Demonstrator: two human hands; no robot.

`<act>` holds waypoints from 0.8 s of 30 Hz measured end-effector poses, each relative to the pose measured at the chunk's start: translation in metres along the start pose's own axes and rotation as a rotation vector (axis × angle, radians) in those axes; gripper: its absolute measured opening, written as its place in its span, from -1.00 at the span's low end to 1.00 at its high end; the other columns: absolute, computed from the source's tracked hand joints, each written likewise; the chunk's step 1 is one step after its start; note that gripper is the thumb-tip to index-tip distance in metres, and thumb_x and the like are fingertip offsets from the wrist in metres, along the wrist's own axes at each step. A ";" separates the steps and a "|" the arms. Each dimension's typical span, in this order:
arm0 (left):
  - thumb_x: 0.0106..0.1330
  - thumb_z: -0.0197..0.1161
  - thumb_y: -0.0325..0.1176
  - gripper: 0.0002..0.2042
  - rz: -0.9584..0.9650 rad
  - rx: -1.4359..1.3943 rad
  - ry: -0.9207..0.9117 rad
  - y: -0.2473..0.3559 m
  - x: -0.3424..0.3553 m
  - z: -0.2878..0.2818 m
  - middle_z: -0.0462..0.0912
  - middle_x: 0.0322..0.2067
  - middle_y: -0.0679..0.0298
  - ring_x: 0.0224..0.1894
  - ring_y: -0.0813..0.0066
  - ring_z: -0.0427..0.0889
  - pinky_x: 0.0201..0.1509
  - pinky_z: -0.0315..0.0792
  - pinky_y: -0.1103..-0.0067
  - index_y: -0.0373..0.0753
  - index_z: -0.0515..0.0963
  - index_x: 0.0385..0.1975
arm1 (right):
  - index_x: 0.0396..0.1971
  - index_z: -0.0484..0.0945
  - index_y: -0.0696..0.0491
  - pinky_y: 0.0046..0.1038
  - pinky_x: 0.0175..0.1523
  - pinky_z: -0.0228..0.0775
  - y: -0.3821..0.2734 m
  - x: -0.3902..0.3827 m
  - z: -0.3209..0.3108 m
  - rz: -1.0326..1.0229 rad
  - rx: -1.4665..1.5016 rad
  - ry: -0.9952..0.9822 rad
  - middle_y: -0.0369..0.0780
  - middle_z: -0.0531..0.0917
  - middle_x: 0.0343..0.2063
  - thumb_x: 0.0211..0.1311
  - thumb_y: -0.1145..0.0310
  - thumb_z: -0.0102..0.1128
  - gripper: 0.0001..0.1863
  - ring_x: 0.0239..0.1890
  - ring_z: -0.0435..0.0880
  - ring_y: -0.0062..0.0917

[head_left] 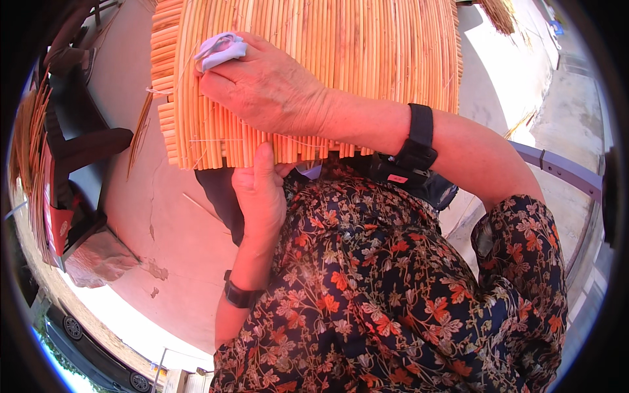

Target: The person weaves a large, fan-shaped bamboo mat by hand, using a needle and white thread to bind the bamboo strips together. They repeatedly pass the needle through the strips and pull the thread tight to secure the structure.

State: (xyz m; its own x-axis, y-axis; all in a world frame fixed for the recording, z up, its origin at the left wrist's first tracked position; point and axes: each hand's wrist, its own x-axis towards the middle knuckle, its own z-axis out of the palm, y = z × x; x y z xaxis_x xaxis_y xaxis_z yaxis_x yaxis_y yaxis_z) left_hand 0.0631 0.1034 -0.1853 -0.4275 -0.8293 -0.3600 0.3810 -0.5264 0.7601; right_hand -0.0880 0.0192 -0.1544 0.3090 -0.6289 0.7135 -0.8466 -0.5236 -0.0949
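Head: left hand (257, 190) on reed mat (367, 59)

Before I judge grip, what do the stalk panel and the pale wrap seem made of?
Stalk panel: probably dried reed or straw, smooth and slightly glossy; golden, round stems show. Pale wrap: likely matte cloth, possibly paper, given soft folds.

The reed panel (367, 52) is orange-tan, the dark garment (393, 301) orange-leafed.

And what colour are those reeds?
The reeds are golden tan to orange, best seen in the head view.
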 end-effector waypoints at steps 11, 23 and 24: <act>0.39 0.17 -0.32 -0.69 -0.045 0.018 0.023 0.004 0.004 0.002 0.58 -0.03 0.17 -0.05 0.30 0.62 0.03 0.55 0.30 -0.33 0.45 0.04 | -0.41 0.50 0.07 -0.44 -0.16 0.43 0.012 -0.001 -0.018 0.532 0.683 0.124 -0.26 0.61 -0.42 0.26 0.31 0.10 -0.85 -0.31 0.60 -0.45; 0.39 0.15 -0.40 -0.67 -0.009 0.020 0.048 0.003 0.006 0.005 0.57 -0.02 0.10 -0.05 0.31 0.64 0.00 0.59 0.38 -0.41 0.40 0.08 | -0.31 0.47 0.10 -0.58 -0.31 0.39 0.014 -0.076 -0.166 0.898 0.872 0.181 -0.31 0.58 -0.42 0.43 0.34 -0.02 -0.84 -0.43 0.54 -0.59; 0.39 0.15 -0.39 -0.67 -0.016 0.025 0.050 0.001 0.007 0.005 0.57 -0.02 0.10 -0.05 0.30 0.64 0.00 0.59 0.37 -0.41 0.40 0.08 | -0.32 0.50 0.12 -0.54 -0.23 0.41 0.013 -0.085 -0.163 0.742 0.754 0.074 -0.29 0.61 -0.36 0.41 0.36 0.00 -0.84 -0.34 0.57 -0.55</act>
State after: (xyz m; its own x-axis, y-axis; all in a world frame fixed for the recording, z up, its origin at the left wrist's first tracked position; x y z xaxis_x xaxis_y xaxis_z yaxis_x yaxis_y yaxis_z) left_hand 0.0568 0.0978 -0.1844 -0.3914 -0.8293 -0.3989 0.3533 -0.5357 0.7670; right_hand -0.1965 0.1595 -0.1030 -0.2238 -0.9140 0.3384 -0.3168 -0.2601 -0.9121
